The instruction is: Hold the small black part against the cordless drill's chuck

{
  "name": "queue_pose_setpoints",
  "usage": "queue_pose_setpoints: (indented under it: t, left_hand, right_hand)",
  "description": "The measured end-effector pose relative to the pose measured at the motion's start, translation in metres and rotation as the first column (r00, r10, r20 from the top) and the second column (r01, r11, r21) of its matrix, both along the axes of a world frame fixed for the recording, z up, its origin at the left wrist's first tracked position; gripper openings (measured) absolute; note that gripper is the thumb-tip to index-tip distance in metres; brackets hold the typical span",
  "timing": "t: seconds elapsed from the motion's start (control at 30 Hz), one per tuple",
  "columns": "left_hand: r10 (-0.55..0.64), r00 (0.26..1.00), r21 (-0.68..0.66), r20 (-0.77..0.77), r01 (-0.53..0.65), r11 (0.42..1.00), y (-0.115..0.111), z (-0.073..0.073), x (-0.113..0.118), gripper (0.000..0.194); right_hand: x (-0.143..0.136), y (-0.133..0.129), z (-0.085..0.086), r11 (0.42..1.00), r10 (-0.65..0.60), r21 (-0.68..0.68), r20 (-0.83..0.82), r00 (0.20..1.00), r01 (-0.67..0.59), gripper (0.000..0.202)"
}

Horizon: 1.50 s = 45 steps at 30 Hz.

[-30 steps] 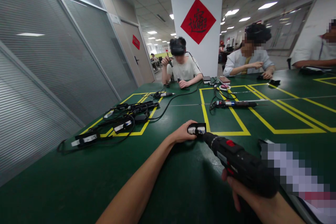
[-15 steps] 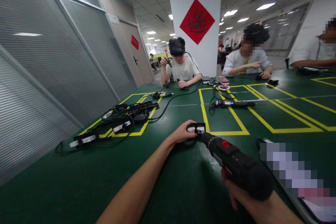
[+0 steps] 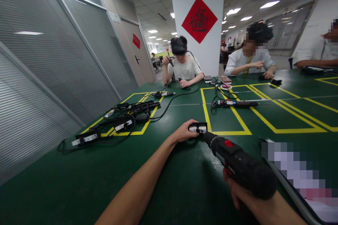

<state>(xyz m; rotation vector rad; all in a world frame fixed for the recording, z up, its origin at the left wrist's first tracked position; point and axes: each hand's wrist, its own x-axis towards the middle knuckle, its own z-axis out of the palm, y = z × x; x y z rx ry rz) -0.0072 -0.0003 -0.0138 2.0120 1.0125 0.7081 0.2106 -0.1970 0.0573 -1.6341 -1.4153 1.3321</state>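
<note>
Glossy green bench (image 3: 66,186), flat yellow tape (image 3: 232,133) rectangles on it. Black rectangular case (image 3: 198,127) with smooth white pieces inside sits on bench, 4 o'clock just off view centre. Left hand (image 3: 185,132) pinches its 9 o'clock end. Right hand (image 3: 237,188) wraps around grip of matte black drill (image 3: 243,163) with red accents, at 4 o'clock from case; chuck just beside case, bit contact unclear. Tangled rubbery black cables (image 3: 139,112) at 9 o'clock from case; slim rod-shaped tool (image 3: 237,104) at 2.
</note>
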Motion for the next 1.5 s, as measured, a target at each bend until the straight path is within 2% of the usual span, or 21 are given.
queue_pose_setpoints:
  t: [0.1,0.27,0.33,0.43,0.63,0.77,0.83,0.93,1.07,1.17,1.3,1.37,1.5]
  left_hand:
    - [0.008,1.000,0.004,-0.003,-0.008,1.000,0.001,-0.002,0.000,0.049]
    - [0.032,0.999,0.013,-0.013,-0.032,0.999,0.001,-0.003,0.000,0.047]
    - [0.039,0.999,0.011,-0.013,-0.039,0.999,0.001,-0.002,0.000,0.047]
    - [0.042,0.999,0.000,-0.011,-0.042,0.999,-0.001,0.000,0.000,0.048]
    - [0.031,0.999,-0.005,0.007,-0.031,1.000,-0.002,0.001,0.002,0.051]
    - [0.016,1.000,-0.022,0.017,-0.016,1.000,-0.003,0.001,0.002,0.050]
    - [0.007,1.000,-0.032,0.029,-0.006,0.999,-0.003,0.001,0.001,0.050]
    - [0.000,0.999,-0.036,0.047,0.002,0.999,-0.002,0.001,0.001,0.050]
    - [0.009,0.999,-0.055,0.044,-0.007,0.998,-0.002,0.000,0.001,0.051]
    - [0.015,0.999,-0.063,0.041,-0.012,0.998,-0.002,0.000,0.002,0.051]
    - [0.020,0.999,-0.071,0.038,-0.017,0.997,-0.004,0.002,0.003,0.050]
    - [0.016,0.999,-0.062,0.033,-0.014,0.998,-0.004,0.003,0.003,0.049]
    - [0.015,1.000,-0.049,0.027,-0.014,0.999,-0.003,0.004,0.001,0.050]
  right_hand:
    - [0.002,0.003,-0.010,1.000,0.011,0.025,-0.076,0.997,-0.009,0.032]
    - [0.005,0.015,-0.049,0.994,0.079,0.086,-0.082,0.993,-0.072,0.025]
    - [0.006,0.019,-0.060,0.997,0.048,0.072,-0.155,0.987,-0.037,0.025]
    - [0.007,0.022,-0.067,1.000,0.015,0.030,-0.236,0.972,-0.008,0.031]
    - [0.012,0.021,-0.066,0.998,0.048,0.050,-0.200,0.979,-0.039,0.037]
    - [0.012,0.018,-0.061,0.993,0.073,0.103,-0.154,0.985,-0.058,0.061]
    - [0.010,0.015,-0.054,0.990,0.110,0.111,-0.182,0.977,-0.091,0.065]
    - [0.008,0.013,-0.047,0.985,0.172,0.066,-0.226,0.959,-0.161,0.058]
    - [0.006,0.013,-0.051,0.984,0.164,-0.026,-0.249,0.955,-0.175,0.062]
    - [0.008,0.013,-0.051,0.986,0.147,-0.041,-0.242,0.959,-0.162,0.049]
    - [0.012,0.014,-0.036,0.989,0.064,0.144,-0.144,0.988,-0.043,0.020]
    - [0.013,0.015,-0.028,0.982,0.035,0.191,-0.116,0.993,-0.013,0.016]
    - [0.010,0.015,-0.021,0.991,0.025,0.136,-0.098,0.995,-0.012,0.015]
